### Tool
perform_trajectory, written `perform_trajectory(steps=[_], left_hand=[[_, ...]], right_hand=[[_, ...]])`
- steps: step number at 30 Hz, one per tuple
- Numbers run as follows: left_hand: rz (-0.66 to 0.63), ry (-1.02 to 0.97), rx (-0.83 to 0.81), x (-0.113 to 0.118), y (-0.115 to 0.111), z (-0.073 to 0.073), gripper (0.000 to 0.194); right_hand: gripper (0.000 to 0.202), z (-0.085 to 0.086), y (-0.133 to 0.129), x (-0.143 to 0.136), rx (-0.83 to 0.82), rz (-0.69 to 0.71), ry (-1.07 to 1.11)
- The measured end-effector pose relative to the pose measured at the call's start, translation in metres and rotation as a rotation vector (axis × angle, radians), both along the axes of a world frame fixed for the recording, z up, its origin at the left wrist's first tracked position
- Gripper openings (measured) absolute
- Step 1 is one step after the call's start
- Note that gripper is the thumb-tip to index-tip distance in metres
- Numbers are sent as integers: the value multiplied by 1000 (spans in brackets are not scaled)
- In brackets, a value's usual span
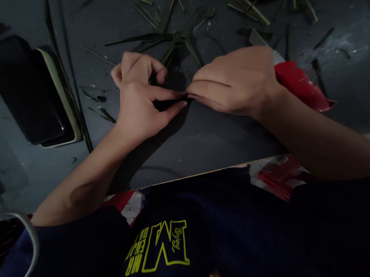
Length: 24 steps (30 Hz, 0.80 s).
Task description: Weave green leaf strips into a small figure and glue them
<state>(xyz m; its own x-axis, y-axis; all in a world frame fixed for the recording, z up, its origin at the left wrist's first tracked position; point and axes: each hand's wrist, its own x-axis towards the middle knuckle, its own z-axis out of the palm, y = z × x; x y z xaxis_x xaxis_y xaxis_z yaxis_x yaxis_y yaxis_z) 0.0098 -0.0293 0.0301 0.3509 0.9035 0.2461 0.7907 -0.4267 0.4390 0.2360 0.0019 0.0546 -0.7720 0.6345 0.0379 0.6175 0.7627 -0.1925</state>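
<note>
My left hand [138, 101] is over the middle of the dark grey table, thumb and index finger pinched, other fingers curled. From the right, my right hand [236, 82] meets it with its fingers pressed together. The fingertips of both hands come together at one small dark spot. What is between them is too small and dim to name. Just beyond the hands lies a star-like bunch of green leaf strips [176, 39]. Beside my right wrist rests a red ribbed object [303, 84]. A flat pale blade [259, 39] shows behind that hand, which partly hides it.
At left, a black phone [36, 88] overlaps another in a pale green case [76, 129]. Long dark strips [73, 78] run beside them. Cut leaf pieces [249, 9] litter the far side. The table's front edge [190, 177] is near my body. A white cable [34, 245] loops at lower left.
</note>
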Motion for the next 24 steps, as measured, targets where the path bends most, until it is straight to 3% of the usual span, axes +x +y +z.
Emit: perform_trajectory(steps=[3,8,17,24], left_hand=[[-17,-8,22,-1,-1,-2,18],[-49,-18,81,-2,-2,-4,16],[-49,-26,40,-2,-1,-5,19],[-8,12,-3,0,1,-2,24]], right_hand=[[49,7,-1,-4,11,-58,-153],[40,14,-3,-14,-156,-221,-153],[50,8,-5,-14,-104,-185,-174],[47,6,-3,-15,-89,-205,-142]])
